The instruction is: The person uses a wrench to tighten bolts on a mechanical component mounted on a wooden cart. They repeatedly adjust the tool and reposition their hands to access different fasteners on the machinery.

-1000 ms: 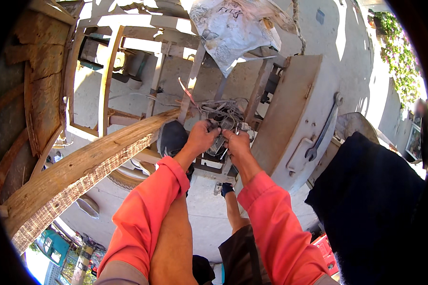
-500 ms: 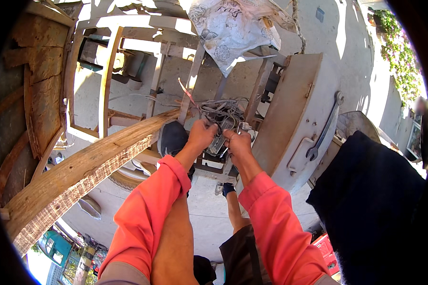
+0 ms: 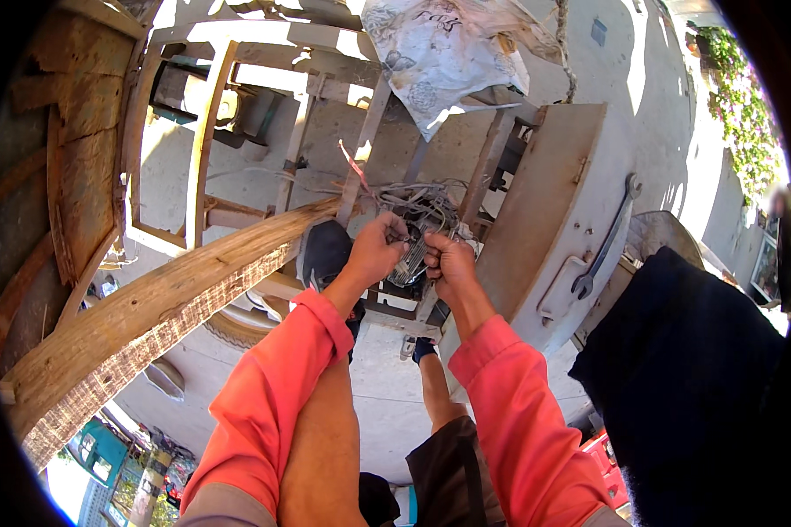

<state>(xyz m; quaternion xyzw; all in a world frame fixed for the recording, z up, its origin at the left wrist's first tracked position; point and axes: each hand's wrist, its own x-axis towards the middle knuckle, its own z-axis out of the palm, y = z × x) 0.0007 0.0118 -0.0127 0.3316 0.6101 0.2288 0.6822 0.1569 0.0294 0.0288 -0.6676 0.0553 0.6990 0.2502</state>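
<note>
Both my arms, in coral-red sleeves, reach forward to a grey metal part with fins (image 3: 410,265), set low in a frame of metal bars. A tangle of grey wires (image 3: 424,200) lies just beyond it. My left hand (image 3: 379,249) is over the part's left side, thumb and fingers pinched together. Close by on the right, my right hand (image 3: 450,262) is also closed, its thumb and forefinger pressed together. Whatever the fingertips hold is too small to make out. A thin red wire (image 3: 354,163) rises beyond my left hand.
A rough wooden beam (image 3: 176,294) slants in from the left. To the right stands a grey metal box (image 3: 536,211) with a large wrench (image 3: 608,235) on its side. A printed white sack (image 3: 448,61) hangs over the far bars. Dark cloth (image 3: 677,378) fills the right.
The view has shifted slightly, moving the scene a little rightward and down. My hands have lifted a little over the finned part, and my right fingers are more curled.
</note>
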